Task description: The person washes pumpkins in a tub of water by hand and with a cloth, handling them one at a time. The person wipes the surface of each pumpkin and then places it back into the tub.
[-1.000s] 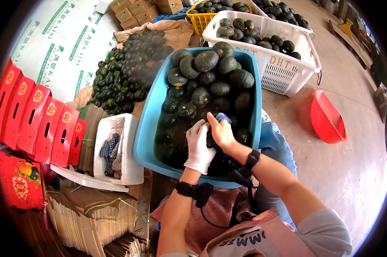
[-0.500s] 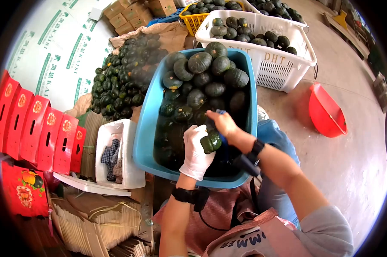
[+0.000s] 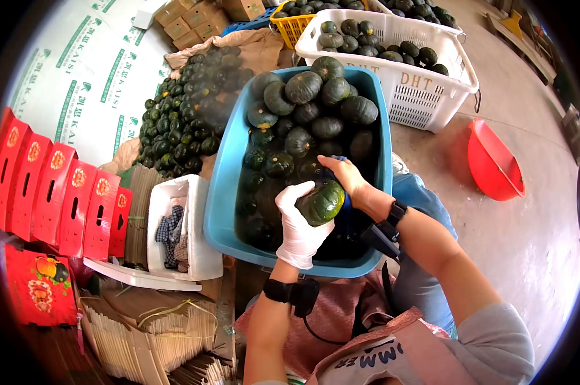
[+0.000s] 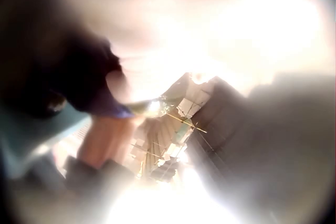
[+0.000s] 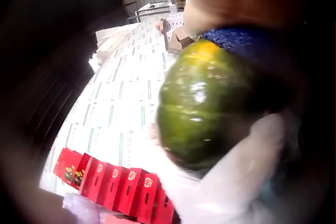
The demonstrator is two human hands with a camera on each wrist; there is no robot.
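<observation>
My left hand (image 3: 299, 232), in a white glove, grips a wet green pumpkin (image 3: 324, 203) from the left, low over the dark water in a blue tub (image 3: 216, 205). Bare, my right hand (image 3: 347, 178) is at the pumpkin's right side and holds a blue scrubbing cloth (image 5: 236, 40) against it. In the right wrist view the pumpkin shows a glossy skin with an orange patch beside the cloth. Several other dark green pumpkins (image 3: 303, 87) are heaped at the tub's far end. Glare and blur wash out most of the left wrist view.
White crates (image 3: 424, 96) of pumpkins stand behind the tub, and a red basin (image 3: 492, 160) is on the floor at right. To the left are a pumpkin pile (image 3: 174, 131), a foam box (image 3: 203, 256) with cloths, red cartons (image 3: 75, 208) and stacked cardboard (image 3: 120, 340).
The pumpkin, mostly hidden by the hands a second ago, has come up into view and turned in the gloved hand. The right hand with the cloth has shifted along its right side.
</observation>
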